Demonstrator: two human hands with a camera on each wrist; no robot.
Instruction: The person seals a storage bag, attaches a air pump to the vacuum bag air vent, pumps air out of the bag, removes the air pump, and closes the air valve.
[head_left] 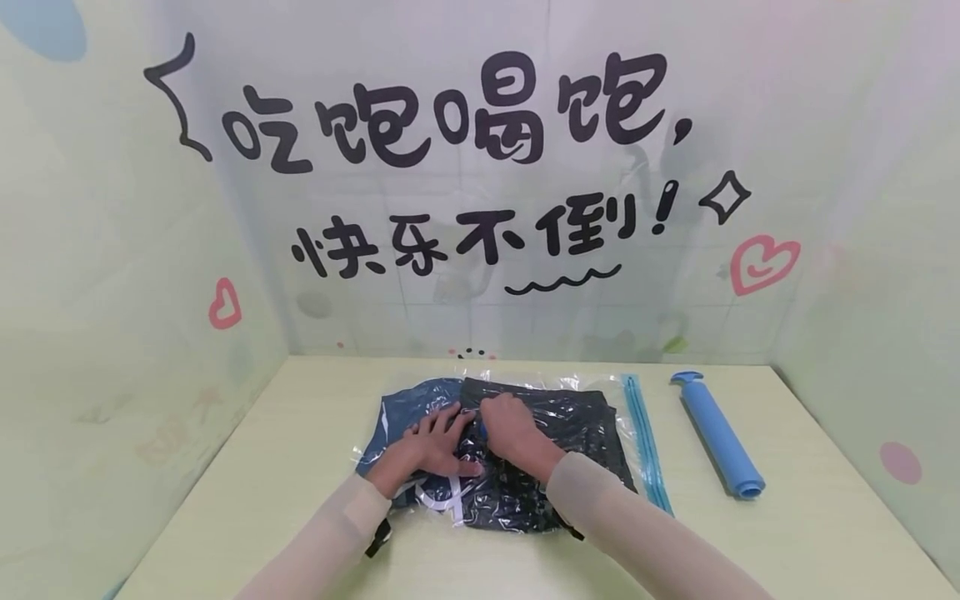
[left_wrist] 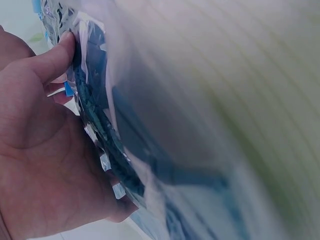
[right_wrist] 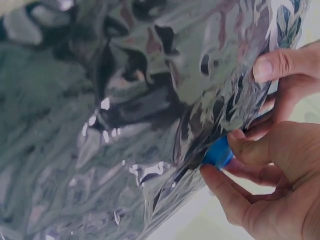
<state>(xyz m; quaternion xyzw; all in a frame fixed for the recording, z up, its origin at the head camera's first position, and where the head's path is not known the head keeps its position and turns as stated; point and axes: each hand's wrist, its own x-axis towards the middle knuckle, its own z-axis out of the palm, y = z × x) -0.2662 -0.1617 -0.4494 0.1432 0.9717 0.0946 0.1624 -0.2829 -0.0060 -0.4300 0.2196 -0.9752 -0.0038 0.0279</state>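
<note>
A clear plastic vacuum storage bag [head_left: 577, 425] lies flat on the table with folded dark clothing inside, navy at its left and black across the middle and right. My left hand [head_left: 435, 451] rests on the bag's left-middle part with fingers spread. Just right of it, my right hand [head_left: 516, 432] pinches a small blue valve cap [right_wrist: 219, 152] between thumb and fingers, seen best in the right wrist view. Wrinkled film surrounds the cap. In the left wrist view, the left thumb and palm lie against the bag's surface.
A blue hand pump [head_left: 722, 442] lies on the table to the right of the bag. The bag's blue zip strip [head_left: 645, 442] runs along its right edge. Printed curtain walls [head_left: 480, 325] stand behind and at both sides of the table [head_left: 247, 500].
</note>
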